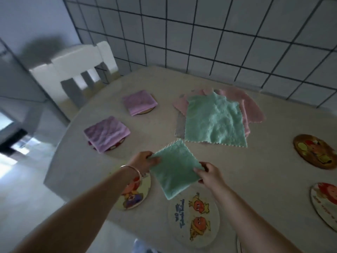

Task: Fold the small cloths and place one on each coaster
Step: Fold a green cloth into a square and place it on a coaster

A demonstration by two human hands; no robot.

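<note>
**Green cloth held over the coasters**

Both hands pinched a folded green cloth (174,168) above the surface (255,170): left hand (144,161) at one corner, right hand (209,173) at another. It hung, seemingly untouching, beside the orange-figured coaster (194,216).

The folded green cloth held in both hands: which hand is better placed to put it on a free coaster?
Probably the right hand. The folded green cloth hangs just above the coaster with two orange figures, which lies bare beneath that hand. The left hand grips the far corner, and its forearm crosses the other near coaster.
</note>
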